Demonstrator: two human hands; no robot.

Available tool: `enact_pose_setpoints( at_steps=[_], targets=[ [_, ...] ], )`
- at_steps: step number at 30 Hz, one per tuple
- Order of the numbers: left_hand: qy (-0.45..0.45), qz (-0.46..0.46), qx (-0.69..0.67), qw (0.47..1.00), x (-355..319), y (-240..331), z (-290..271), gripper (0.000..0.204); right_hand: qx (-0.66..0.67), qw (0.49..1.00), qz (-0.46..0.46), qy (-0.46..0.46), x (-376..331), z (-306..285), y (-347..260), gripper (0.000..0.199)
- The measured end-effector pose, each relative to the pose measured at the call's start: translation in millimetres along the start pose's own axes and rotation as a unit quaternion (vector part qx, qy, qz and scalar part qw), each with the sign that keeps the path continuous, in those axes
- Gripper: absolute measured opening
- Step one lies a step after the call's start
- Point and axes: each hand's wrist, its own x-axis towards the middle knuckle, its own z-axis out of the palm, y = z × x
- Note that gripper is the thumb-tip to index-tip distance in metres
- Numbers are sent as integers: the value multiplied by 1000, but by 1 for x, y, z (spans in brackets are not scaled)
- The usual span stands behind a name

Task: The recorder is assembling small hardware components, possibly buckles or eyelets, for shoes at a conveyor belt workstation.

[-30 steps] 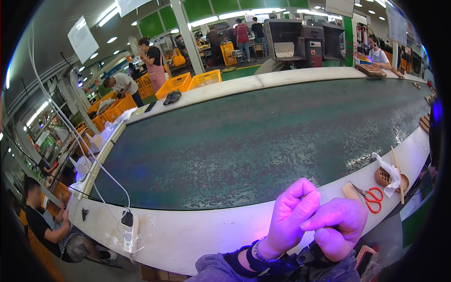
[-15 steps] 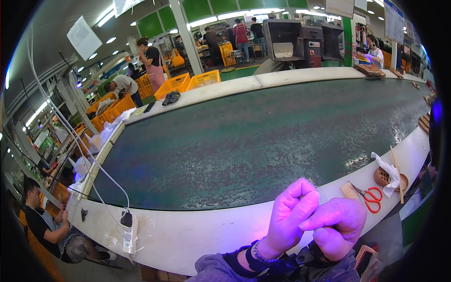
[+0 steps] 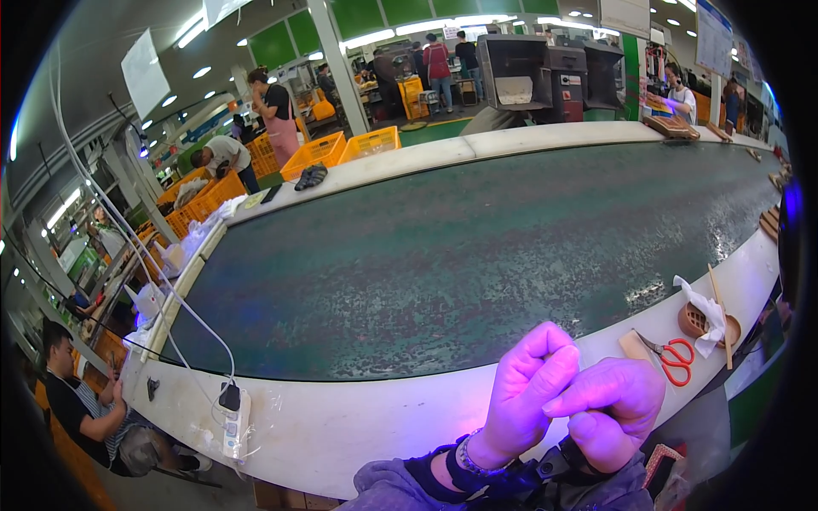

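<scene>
My left hand (image 3: 530, 387) and my right hand (image 3: 615, 402) meet above the near white ledge, at the lower right. Purple light falls on both. The left fingers are curled, with the thumb pressed against them. On the right, the fingers are bent too, and the forefinger tip touches the left hand. Anything pinched in them is hidden or too small to make out. Red-handled scissors (image 3: 676, 361) lie on the ledge just beyond my right hand. Their blades rest by a small pale tan block (image 3: 635, 347).
A wide green conveyor belt (image 3: 443, 255) stretches ahead. Farther right lie a brown bowl (image 3: 692, 319), a white cloth (image 3: 704, 308) and a thin wooden stick (image 3: 720, 307). A power strip (image 3: 236, 430) with cables sits at left. Orange crates (image 3: 313, 155) and several people are beyond.
My hands hold the same pose and place. The white sheet hanging at the upper left has turned, and a person has come into view at the far right.
</scene>
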Motion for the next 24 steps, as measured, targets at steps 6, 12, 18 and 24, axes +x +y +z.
enact_pose_setpoints(
  at_steps=[6, 12, 18, 24],
  targets=[
    [-3, -1, -1, 1000, -1, 1, 2, 10, 4, 1000, -1, -7, -1, -1, -2, 21],
    [-16, -25, -17, 999, -2, 3, 3, 11, 23, 1000, -11, -9, -4, -2, -7, 22],
    [-19, -20, 1, 1000, -2, 7, 5, 14, 80, 970, -47, -227, 17, -23, -11, 17],
    [-15, -16, -46, 999, 1, 6, 8, 15, 200, 923, -205, -256, 10, -19, -4, 15]
  ],
)
